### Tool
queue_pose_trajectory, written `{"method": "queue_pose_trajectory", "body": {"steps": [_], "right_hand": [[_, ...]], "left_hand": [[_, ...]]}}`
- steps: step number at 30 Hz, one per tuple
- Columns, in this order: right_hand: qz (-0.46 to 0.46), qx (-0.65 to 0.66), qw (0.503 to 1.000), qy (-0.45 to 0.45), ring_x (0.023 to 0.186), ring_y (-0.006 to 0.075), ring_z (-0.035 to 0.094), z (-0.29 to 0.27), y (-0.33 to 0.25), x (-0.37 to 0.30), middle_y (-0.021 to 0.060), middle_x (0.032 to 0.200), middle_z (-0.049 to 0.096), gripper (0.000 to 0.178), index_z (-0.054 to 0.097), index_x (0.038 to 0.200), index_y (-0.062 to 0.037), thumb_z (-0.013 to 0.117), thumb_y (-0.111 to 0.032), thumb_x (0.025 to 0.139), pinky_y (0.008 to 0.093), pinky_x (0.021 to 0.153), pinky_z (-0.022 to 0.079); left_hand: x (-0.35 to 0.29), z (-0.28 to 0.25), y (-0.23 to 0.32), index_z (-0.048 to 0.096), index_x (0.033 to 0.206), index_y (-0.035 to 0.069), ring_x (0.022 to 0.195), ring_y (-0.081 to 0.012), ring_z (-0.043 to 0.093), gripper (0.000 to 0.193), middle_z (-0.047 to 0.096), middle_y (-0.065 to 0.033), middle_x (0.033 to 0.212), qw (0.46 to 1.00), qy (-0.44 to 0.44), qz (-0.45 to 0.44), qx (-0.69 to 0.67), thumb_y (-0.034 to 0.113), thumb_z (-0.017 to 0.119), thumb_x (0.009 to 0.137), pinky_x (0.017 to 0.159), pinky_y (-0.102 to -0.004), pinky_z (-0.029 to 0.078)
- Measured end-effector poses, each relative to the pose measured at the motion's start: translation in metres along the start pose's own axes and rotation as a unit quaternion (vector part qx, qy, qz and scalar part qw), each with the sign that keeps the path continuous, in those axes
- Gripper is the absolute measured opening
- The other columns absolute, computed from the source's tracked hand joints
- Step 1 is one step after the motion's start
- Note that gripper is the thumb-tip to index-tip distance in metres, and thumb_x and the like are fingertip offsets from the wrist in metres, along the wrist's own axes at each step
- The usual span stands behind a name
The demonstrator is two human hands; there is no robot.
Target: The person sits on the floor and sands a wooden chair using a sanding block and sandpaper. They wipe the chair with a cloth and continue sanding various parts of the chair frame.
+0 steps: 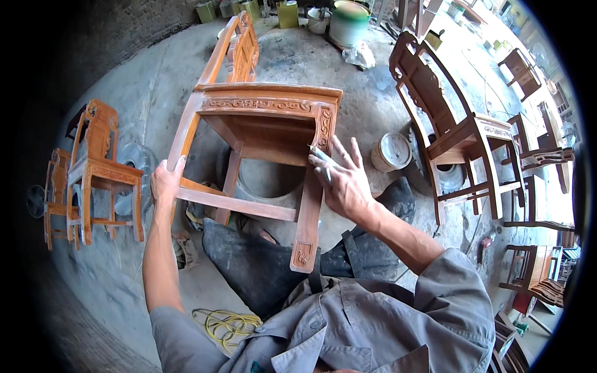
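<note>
A carved wooden chair (261,99) is tilted in front of me, its seat underside and legs facing me. My left hand (166,181) is wrapped round its left leg. At the right front leg (308,217), my right hand (348,186) presses a small grey-green folded piece (324,158), which looks like sandpaper, against the wood just below the carved corner. Two of its fingers stretch upward, away from the wood; the others are close about the piece. Pale dust coats the chair's legs and lower rail. Its carved backrest (243,53) points away from me.
Under the chair lies a round tyre-like ring (273,177). A finished-looking dark chair (457,118) stands right, near a white bucket (392,153). More chairs (102,171) are at left. Beside me is a coiled yellow cord (227,326). A green-white drum (349,25) stands at the back.
</note>
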State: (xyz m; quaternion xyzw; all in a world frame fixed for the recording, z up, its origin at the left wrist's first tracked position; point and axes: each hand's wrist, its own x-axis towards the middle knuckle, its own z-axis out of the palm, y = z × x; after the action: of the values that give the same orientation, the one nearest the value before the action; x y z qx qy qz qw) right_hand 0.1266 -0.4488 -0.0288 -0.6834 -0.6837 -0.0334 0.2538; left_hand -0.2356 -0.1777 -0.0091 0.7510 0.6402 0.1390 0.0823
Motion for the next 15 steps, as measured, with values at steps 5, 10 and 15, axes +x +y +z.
{"method": "queue_pose_trajectory", "body": {"steps": [5,10,15], "right_hand": [[0.016,-0.018,0.999,0.036,0.149,0.0404,0.035,0.01,0.037,0.044,0.0051,0.139,0.065,0.033,0.07,0.128,-0.0111,0.054,-0.021,0.101,0.0667,0.123,0.011],[-0.012,-0.036,0.998,0.042,0.146,0.0434,0.039,0.011,0.045,0.048,0.007,0.138,0.065,0.037,0.065,0.134,-0.0112,0.053,-0.022,0.101,0.067,0.121,0.017],[-0.002,-0.093,0.995,0.023,0.146,0.0441,0.037,0.023,0.074,0.074,0.0072,0.139,0.063,0.041,0.064,0.137,-0.0142,0.059,-0.02,0.096,0.0692,0.119,0.022]], "left_hand": [[0.002,0.005,-0.002,0.072,0.1,0.003,0.095,-0.0474,0.069,0.058,0.073,-0.0259,0.094,1.0,0.011,0.014,0.0,0.06,0.069,0.089,0.08,-0.0533,0.053],[0.008,0.009,-0.01,0.072,0.099,0.004,0.095,-0.0474,0.069,0.058,0.073,-0.0257,0.093,1.0,0.015,0.005,-0.003,0.06,0.069,0.088,0.081,-0.0541,0.053],[0.002,0.005,0.002,0.072,0.1,0.004,0.096,-0.0474,0.069,0.058,0.073,-0.0263,0.095,1.0,0.004,-0.005,-0.001,0.061,0.07,0.087,0.081,-0.0541,0.053]]}}
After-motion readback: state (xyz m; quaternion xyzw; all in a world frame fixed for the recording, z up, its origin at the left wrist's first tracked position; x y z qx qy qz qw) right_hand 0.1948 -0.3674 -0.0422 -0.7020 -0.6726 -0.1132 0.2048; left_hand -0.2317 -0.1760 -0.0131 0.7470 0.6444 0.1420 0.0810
